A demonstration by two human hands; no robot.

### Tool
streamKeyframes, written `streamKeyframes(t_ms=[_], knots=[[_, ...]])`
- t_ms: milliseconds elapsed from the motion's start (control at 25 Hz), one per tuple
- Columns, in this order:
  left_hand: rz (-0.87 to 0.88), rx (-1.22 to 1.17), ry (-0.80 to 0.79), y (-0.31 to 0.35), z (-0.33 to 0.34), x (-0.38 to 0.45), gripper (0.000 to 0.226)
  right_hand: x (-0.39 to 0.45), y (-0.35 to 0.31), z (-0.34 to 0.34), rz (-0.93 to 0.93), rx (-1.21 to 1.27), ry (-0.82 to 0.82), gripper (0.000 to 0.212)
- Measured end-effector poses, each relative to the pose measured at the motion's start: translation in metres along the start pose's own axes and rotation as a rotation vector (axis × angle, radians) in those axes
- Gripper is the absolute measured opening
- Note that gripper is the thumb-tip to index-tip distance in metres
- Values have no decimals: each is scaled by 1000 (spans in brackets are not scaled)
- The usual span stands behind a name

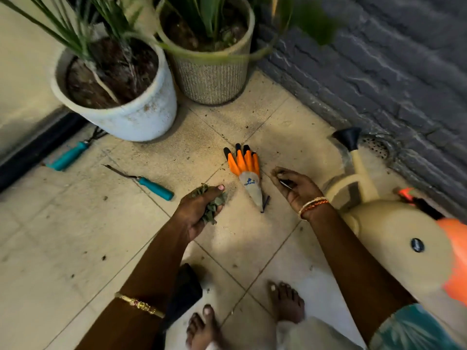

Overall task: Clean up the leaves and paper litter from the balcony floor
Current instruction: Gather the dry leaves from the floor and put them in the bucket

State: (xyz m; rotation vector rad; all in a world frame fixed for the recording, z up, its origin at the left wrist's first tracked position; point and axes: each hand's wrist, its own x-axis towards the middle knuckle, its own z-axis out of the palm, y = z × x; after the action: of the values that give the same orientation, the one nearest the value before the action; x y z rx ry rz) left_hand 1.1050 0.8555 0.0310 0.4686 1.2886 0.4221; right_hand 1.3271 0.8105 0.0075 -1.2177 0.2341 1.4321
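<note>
The leaves (211,205) are dry, dull green and crumpled, pressed together into a small bunch. They are a little left of the middle of the frame, inside the left hand (199,210), just above the balcony floor (75,223). Some leaf tips stick out above the knuckles and some below the palm.

The left hand comes in from the lower left, the forearm is stretched forward and it carries a gold bangle (140,304). Its fingers (214,192) are curled around the bunch and the thumb lies over the top, so the hand grips the leaves.

The right hand (294,186) comes in from the lower right and is a little right of the middle of the frame, with bangles (312,207) at the wrist. Its palm is turned to the left, the fingers are bent inward. A small dark thing shows against the palm, but I cannot tell what it is, or if the fingers really hold it.

Between the two hands lies an orange and grey glove (246,171) flat on the floor tiles. At the left lie two hand tools with teal handles (154,188). Two plant pots (121,97) stand in the upper left. A cream watering can (379,233) stands at the right edge, near the grey wall (379,59).
</note>
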Motion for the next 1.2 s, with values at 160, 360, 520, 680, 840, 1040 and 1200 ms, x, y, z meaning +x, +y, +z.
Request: streamKeyframes(t_ms=[160, 360, 520, 680, 840, 1040, 1200], knots=[[-5, -19, 28, 52, 26, -114, 13, -126, -44, 63, 53, 132, 31, 49], [-50, -97, 20, 104, 66, -270, 17, -276, -82, 135, 61, 34, -14, 47], [-90, -130, -5, 128, 76, -390, 14, -379, -94, 171, 54, -123, -13, 30], [-107, -170, 106, 136, 49, -472, 16, -457, -89, 190, 73, -198, -34, 21], [-62, -201, 232, 130, 28, -536, 35, -511, -73, 194, 114, -151, -119, 17], [68, -343, 409, 98, 11, -585, 21, -546, -46, 205, 292, -338, -213, 18], [140, -600, 509, 59, 0, -617, 19, -576, -20, 210, 371, -440, -242, 19]])
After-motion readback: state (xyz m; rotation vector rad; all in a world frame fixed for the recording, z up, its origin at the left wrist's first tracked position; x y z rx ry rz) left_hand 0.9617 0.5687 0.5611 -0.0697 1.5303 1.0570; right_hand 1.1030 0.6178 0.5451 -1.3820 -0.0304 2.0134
